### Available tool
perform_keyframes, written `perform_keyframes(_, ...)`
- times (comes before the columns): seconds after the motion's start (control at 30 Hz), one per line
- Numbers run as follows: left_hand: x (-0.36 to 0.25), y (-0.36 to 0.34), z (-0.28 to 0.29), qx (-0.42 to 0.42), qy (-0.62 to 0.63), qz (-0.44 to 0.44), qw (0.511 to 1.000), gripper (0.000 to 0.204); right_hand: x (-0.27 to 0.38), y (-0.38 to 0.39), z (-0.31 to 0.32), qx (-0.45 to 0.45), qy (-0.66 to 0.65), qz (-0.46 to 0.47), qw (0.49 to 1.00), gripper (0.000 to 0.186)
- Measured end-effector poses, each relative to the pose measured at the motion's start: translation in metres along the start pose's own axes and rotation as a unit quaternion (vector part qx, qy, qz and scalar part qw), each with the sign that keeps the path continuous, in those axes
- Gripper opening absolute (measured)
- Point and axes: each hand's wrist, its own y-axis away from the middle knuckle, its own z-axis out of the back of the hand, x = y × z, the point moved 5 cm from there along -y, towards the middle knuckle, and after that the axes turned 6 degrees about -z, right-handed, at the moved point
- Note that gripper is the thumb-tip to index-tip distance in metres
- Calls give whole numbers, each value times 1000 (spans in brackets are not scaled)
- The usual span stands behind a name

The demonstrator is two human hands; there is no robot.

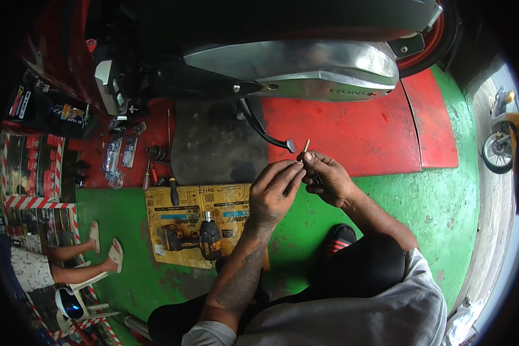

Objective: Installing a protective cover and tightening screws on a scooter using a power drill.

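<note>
Head view: you are pinching a thin pale stick (306, 145) between both hands, near picture centre.
Your left hand (275, 193) and right hand (327, 177) are closing fingertips on its lower end; it is looking light and snappable, poking toward 12 o'clock, so keep gripping low.

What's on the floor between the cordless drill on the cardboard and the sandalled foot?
In the head view, the left forearm crosses above that stretch; under it lie the cardboard edge beside the cordless drill, then bare green floor up to the sandalled foot.
</note>
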Motion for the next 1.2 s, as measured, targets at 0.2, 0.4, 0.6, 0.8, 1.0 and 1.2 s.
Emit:
perform_keyframes(0.2,11,-28,53,-205,22,0,978,29,-4,-4,10,-35,-54,-48,997,44)
perform_keyframes(0.4,17,-66,50,-205,15,-51,977,25,-8,-8,15,-30,-44,-53,997,45)
perform_keyframes(0.6,18,-83,32,-171,-30,-75,982,23,-7,-8,16,-30,-49,-49,997,45)
perform_keyframes(0.8,19,-86,27,-195,-57,-114,972,21,-10,-11,20,-31,-60,-50,996,44)
perform_keyframes(1.0,22,-87,27,-157,-70,-109,979,20,-12,-13,21,-24,-58,-48,997,46)
perform_keyframes(1.2,22,-96,22,-164,-59,-125,977,21,-12,-14,21,-25,-70,-49,996,43)
